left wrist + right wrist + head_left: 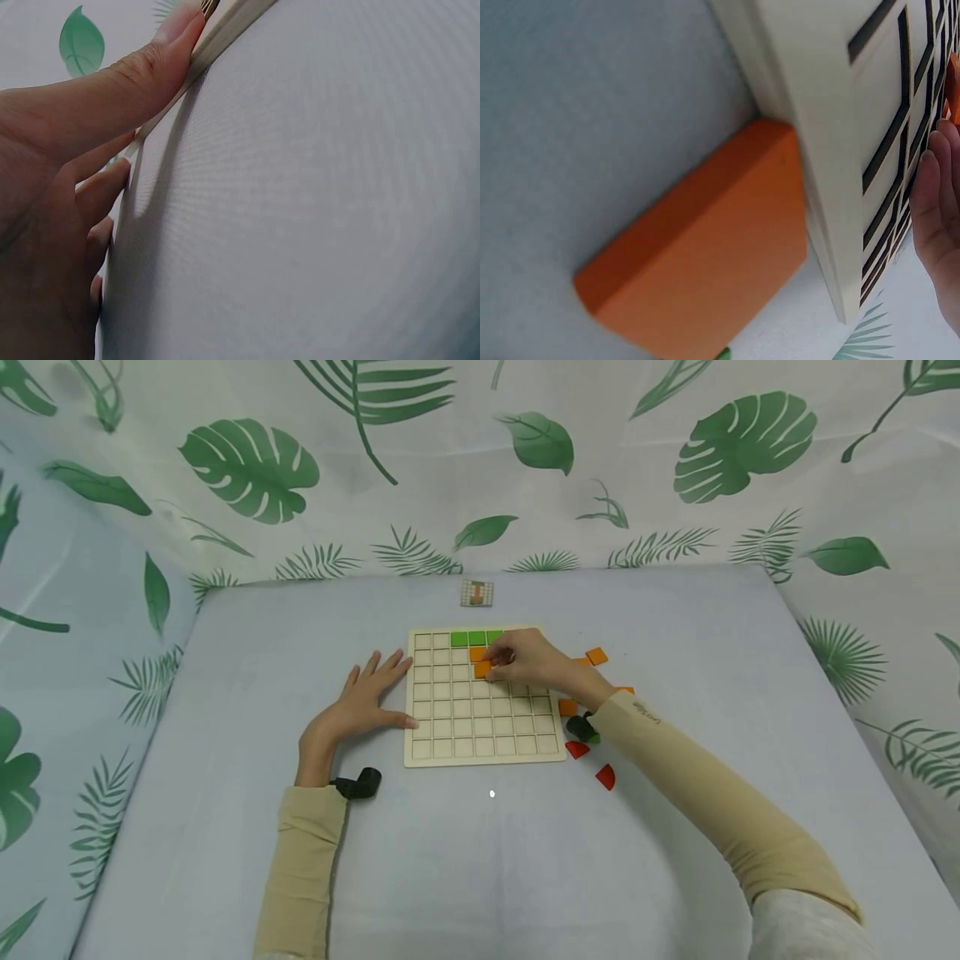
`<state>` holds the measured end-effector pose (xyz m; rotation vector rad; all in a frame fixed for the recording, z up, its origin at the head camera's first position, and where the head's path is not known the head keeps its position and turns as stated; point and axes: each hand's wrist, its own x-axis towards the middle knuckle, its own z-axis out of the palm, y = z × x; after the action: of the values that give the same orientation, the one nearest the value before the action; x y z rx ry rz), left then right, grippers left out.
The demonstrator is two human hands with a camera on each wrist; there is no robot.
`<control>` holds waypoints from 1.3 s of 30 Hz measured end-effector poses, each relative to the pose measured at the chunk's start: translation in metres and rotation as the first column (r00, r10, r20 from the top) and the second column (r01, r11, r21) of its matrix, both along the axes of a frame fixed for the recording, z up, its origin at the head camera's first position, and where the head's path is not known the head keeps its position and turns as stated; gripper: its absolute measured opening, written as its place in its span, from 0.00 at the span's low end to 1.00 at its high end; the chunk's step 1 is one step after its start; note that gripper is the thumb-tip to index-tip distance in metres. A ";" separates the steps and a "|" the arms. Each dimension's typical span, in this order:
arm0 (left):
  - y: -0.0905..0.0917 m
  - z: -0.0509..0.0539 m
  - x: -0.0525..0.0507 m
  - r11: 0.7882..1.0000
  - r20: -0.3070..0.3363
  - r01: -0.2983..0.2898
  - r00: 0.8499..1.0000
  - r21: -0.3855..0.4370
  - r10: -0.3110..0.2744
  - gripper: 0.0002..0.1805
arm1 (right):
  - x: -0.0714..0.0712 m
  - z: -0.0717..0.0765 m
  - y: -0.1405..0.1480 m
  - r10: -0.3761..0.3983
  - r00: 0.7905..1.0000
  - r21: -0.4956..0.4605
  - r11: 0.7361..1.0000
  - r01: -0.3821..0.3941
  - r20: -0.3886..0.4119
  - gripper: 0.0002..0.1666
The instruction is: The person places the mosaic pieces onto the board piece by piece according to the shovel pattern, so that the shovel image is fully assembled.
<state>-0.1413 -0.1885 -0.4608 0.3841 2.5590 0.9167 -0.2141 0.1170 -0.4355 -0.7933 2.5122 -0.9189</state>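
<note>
A pale wooden grid board [450, 750] lies flat on the table, with green square tiles [468, 638] in its top row. Just below them sits an orange tile [477, 653] in a cell. My right hand [534, 662] reaches over the board and pinches another orange square tile [482, 671] between thumb and fingers, one row lower. Its fingers [930, 180] also show at the edge of the right wrist view. Fingers spread, my left hand [358, 702] rests at the board's left side; its thumb [142, 79] touches the board's edge.
Beyond the board lies a small pattern card [477, 593]. Loose orange tiles [596, 656] are scattered to the right, partly under the right forearm, with red quarter-round pieces [606, 777] nearer me. One orange tile [712, 262] touches the board's side.
</note>
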 end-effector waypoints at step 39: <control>0.001 0.001 0.001 1.000 0.010 0.009 1.000 0.010 -0.009 0.58 | 0.008 0.005 0.024 -0.023 1.000 -0.013 1.000 0.023 -0.020 0.16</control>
<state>-0.1405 -0.1879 -0.4594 0.3921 2.5427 0.9262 -0.2057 0.1411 -0.4304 -0.7829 2.5401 -0.9401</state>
